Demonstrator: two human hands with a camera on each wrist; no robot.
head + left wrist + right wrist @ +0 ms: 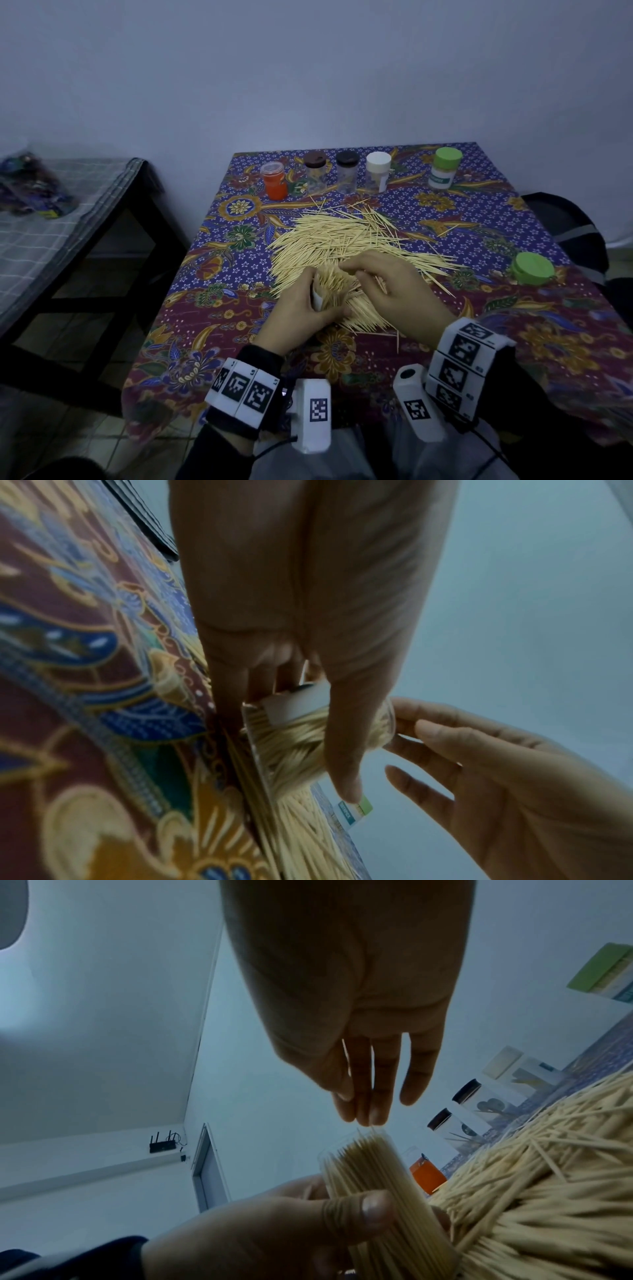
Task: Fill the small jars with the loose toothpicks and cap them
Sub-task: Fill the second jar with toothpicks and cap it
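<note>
My left hand [294, 308] grips a clear small jar [318, 298], packed with toothpicks and tilted, low over the near edge of the toothpick pile [342, 236]. In the left wrist view the jar [294, 706] shows a white label between my fingers. In the right wrist view my left thumb [363, 1213] presses across the jar [373, 1175]. My right hand [363, 1001] hovers over the jar's mouth, fingers straight and together, their tips just touching the toothpick ends. I see nothing held in it. A loose green cap [532, 273] lies at the right.
Several capped jars stand in a row at the back of the patterned tablecloth [513, 342]: orange [274, 181], brown-lidded [315, 171], black-lidded [347, 171], white-lidded [377, 171], green-lidded [445, 168]. A low bench [85, 212] stands left of the table.
</note>
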